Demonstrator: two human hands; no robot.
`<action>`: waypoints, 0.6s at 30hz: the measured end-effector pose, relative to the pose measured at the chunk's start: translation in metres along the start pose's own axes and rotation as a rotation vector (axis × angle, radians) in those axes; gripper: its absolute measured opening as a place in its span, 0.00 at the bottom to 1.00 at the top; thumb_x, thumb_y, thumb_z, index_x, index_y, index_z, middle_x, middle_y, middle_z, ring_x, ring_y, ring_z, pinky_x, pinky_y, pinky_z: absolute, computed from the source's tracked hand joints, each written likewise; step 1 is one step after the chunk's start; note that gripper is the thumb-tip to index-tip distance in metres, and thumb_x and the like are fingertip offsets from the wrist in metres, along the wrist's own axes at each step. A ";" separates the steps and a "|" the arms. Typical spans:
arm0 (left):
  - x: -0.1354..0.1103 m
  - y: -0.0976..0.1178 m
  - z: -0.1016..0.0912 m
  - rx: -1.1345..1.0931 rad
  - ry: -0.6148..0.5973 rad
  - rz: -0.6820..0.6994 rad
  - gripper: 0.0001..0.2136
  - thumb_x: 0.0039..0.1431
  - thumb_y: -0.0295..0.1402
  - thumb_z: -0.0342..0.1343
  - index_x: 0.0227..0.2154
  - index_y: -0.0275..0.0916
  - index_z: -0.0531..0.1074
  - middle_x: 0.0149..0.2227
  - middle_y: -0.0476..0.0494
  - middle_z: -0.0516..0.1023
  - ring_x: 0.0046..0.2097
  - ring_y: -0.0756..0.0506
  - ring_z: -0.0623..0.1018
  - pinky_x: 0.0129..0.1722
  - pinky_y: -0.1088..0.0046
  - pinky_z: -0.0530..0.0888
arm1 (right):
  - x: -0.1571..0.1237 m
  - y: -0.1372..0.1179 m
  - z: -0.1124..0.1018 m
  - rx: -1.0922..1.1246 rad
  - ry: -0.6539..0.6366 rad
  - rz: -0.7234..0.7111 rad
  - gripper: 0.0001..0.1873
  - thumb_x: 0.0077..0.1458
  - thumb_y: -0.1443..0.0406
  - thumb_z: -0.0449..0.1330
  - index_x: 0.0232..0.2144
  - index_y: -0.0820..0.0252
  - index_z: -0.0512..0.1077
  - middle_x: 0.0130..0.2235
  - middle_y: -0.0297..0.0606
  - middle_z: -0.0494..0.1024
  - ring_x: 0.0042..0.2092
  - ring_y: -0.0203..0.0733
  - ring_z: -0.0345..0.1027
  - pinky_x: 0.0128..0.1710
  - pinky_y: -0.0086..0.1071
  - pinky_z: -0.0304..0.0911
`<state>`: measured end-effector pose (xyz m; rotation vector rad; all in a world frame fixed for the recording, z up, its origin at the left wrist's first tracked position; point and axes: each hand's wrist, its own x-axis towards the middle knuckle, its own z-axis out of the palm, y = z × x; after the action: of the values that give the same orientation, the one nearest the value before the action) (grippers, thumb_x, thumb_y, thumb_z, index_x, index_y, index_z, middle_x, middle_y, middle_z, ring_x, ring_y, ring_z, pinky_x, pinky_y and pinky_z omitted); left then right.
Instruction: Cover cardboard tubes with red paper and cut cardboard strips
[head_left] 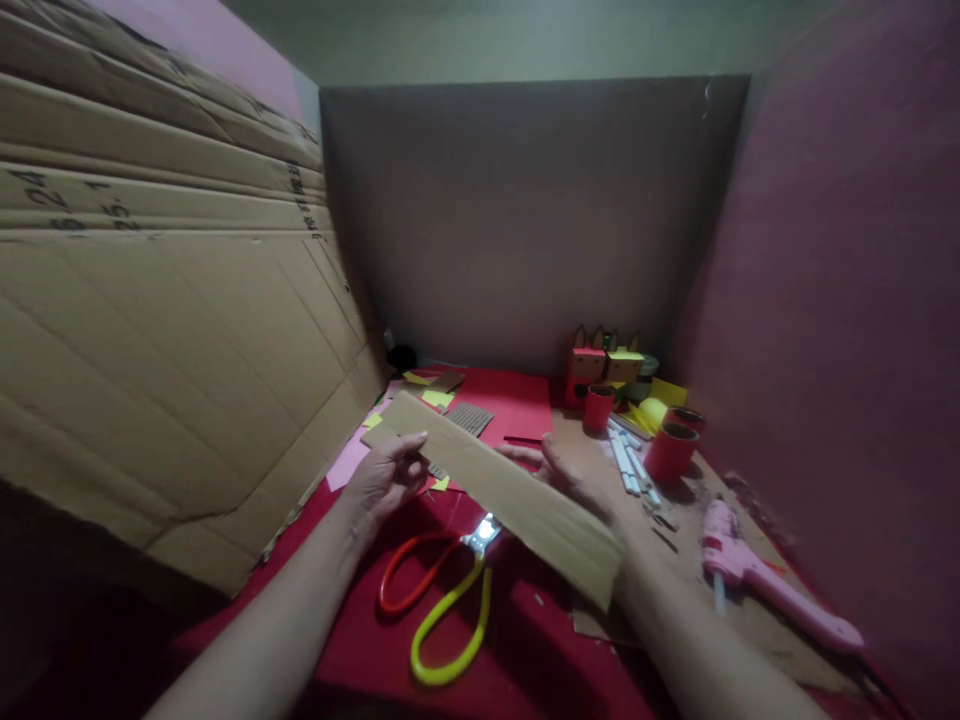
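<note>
A long flat strip of cardboard (510, 490) slants across the middle, held above the red-covered table (540, 660). My left hand (390, 475) is closed on its left part, thumb on top and fingers curled at the near edge. Behind the strip, my right hand (562, 475) has its thumb and fingers spread along the far edge; part of the palm is hidden by the cardboard. Below lies a pair of scissors (450, 600) with one red and one yellow handle, the blades partly covered by the strip.
At right, a pink glue gun (765, 580) lies near red tubes (673, 452) and white sticks (630, 462). Box figures with pointed ears (587, 372) stand at the back. Red paper (517, 400) and scraps lie behind my hands. A tall cardboard sheet (187, 340) walls the left.
</note>
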<state>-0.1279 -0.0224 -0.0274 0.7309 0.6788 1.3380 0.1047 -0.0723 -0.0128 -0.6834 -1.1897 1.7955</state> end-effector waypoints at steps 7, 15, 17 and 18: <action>-0.010 -0.004 0.008 0.210 -0.121 -0.065 0.10 0.46 0.32 0.62 0.18 0.35 0.67 0.10 0.54 0.65 0.11 0.56 0.60 0.10 0.82 0.57 | -0.006 0.018 0.023 0.002 -0.146 0.225 0.21 0.44 0.67 0.60 0.43 0.66 0.69 0.29 0.42 0.78 0.26 0.43 0.73 0.28 0.39 0.68; -0.019 -0.012 0.013 0.312 -0.263 -0.123 0.11 0.42 0.34 0.65 0.26 0.30 0.73 0.18 0.46 0.73 0.15 0.54 0.66 0.12 0.80 0.59 | -0.001 0.021 0.025 -0.010 -0.089 0.211 0.19 0.46 0.67 0.57 0.43 0.62 0.64 0.30 0.41 0.78 0.26 0.41 0.73 0.25 0.35 0.68; -0.022 -0.015 0.016 0.323 -0.270 -0.136 0.10 0.42 0.32 0.64 0.26 0.30 0.73 0.18 0.45 0.73 0.16 0.53 0.67 0.13 0.80 0.59 | -0.001 0.021 0.025 -0.014 -0.074 0.205 0.19 0.46 0.68 0.57 0.43 0.62 0.64 0.29 0.41 0.78 0.26 0.41 0.73 0.24 0.34 0.68; -0.023 -0.016 0.018 0.325 -0.269 -0.136 0.09 0.42 0.32 0.64 0.25 0.30 0.73 0.18 0.45 0.73 0.17 0.53 0.68 0.14 0.80 0.59 | -0.001 0.021 0.026 -0.015 -0.066 0.201 0.18 0.46 0.68 0.56 0.43 0.61 0.65 0.29 0.41 0.78 0.26 0.41 0.73 0.24 0.34 0.68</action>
<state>-0.1069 -0.0482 -0.0293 1.0844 0.7220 0.9916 0.0769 -0.0888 -0.0219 -0.7810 -1.2150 1.9901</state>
